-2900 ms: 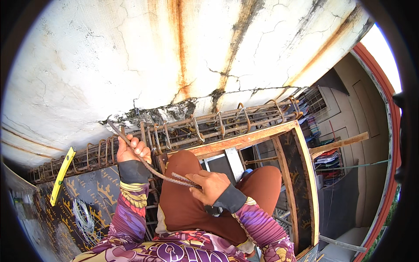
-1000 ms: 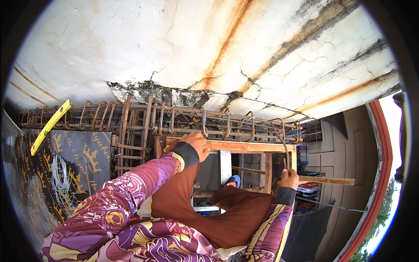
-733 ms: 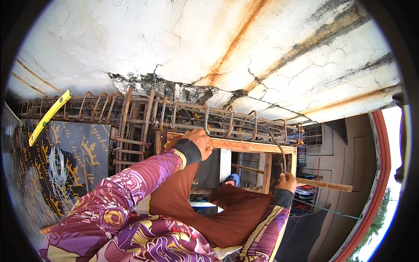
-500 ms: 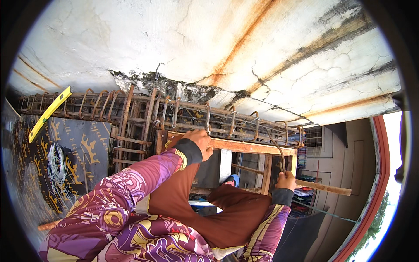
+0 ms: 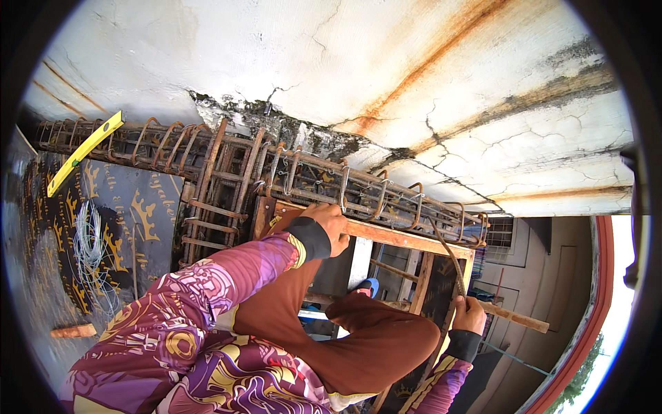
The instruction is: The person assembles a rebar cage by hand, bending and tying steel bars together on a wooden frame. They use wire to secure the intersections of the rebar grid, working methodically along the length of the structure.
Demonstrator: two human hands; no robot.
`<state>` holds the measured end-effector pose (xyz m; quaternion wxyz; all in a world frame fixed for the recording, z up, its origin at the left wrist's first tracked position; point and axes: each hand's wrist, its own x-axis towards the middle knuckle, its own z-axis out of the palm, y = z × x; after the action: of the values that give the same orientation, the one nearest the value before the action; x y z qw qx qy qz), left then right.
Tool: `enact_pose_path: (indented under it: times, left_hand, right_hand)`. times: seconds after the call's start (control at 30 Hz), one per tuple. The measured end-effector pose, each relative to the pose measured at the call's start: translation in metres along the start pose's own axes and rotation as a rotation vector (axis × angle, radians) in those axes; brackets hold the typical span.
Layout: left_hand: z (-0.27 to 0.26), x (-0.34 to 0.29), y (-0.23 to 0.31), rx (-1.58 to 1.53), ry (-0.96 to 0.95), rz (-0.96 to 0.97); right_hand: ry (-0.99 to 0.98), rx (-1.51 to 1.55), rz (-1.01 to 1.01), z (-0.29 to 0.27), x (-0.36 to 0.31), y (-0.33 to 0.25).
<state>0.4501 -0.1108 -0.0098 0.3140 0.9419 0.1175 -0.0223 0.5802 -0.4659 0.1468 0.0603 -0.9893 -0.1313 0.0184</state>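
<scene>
Bent rod [image 5: 452, 257], right in the head view, is pinched by the right hand [image 5: 471, 317], far end near the rebar cage [image 5: 381, 196]; the left hand [image 5: 330, 226] rests on the timber frame [image 5: 396, 237], grip unclear. Slow, braced guiding is probably needed.

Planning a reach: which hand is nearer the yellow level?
Left. The left hand is at the wooden frame, right of the yellow level; the right hand holds the bent rod, much farther right.
</scene>
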Motion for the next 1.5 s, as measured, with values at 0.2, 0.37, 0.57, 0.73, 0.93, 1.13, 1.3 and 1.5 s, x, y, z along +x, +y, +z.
enact_pose_path:
  times: [0.2, 0.37, 0.57, 0.73, 0.93, 1.13, 1.3, 1.5]
  left_hand:
    - [-0.002, 0.004, 0.009, -0.032, -0.031, -0.019]
    - [-0.001, 0.005, 0.001, -0.059, -0.03, -0.022]
    - [0.003, 0.001, -0.003, -0.104, 0.048, 0.012]
    - [-0.002, 0.003, -0.004, -0.124, 0.037, -0.01]
    - [0.001, 0.003, -0.002, -0.169, 0.082, 0.026]
    - [0.0, 0.003, -0.005, -0.153, 0.076, 0.009]
    - [0.005, -0.001, 0.0, -0.194, 0.084, 0.047]
    - [0.008, -0.003, -0.002, -0.154, 0.096, 0.018]
  right_hand:
    - [-0.103, -0.312, -0.287, -0.012, 0.011, -0.032]
    - [-0.255, -0.544, -0.294, 0.05, 0.084, -0.061]
    - [-0.381, -0.65, -0.335, 0.08, 0.124, -0.101]
    - [-0.434, -0.71, -0.439, 0.099, 0.133, -0.104]
    - [-0.461, -0.89, -0.37, 0.115, 0.177, -0.076]
    - [-0.396, -0.752, -0.381, 0.088, 0.142, -0.103]
    - [-0.451, -0.749, -0.349, 0.087, 0.143, -0.058]
    - [-0.438, -0.761, -0.285, 0.099, 0.149, -0.073]
